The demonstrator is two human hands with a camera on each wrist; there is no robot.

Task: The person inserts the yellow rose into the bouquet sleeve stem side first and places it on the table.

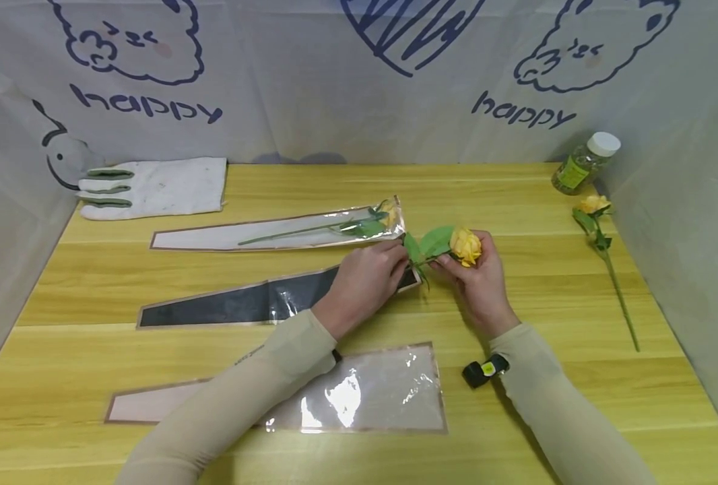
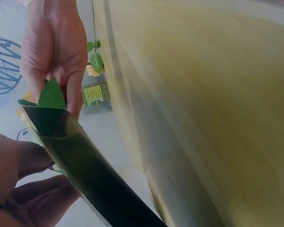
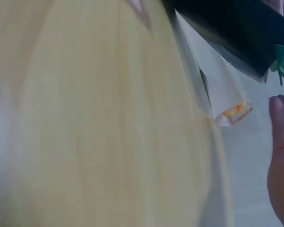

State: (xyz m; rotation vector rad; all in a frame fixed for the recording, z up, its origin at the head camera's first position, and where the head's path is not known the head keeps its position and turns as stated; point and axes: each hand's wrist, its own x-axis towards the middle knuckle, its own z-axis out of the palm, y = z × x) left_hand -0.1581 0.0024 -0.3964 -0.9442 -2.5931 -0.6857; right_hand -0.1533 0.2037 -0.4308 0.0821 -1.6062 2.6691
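A yellow artificial rose is held by my right hand, thumb and fingers pinching it just below the bloom. My left hand pinches the wide end of a black flower sleeve with a light border. In the left wrist view, a green leaf stands at the mouth of the sleeve; the lower stem is hidden. The right wrist view catches the sleeve's corner lifted off the table, beside my right hand.
Behind lies a white sleeve with a yellow rose inside. A pale sleeve lies in front, partly under my left forearm. Another rose lies at right, near a lidded jar. A white glove lies at back left.
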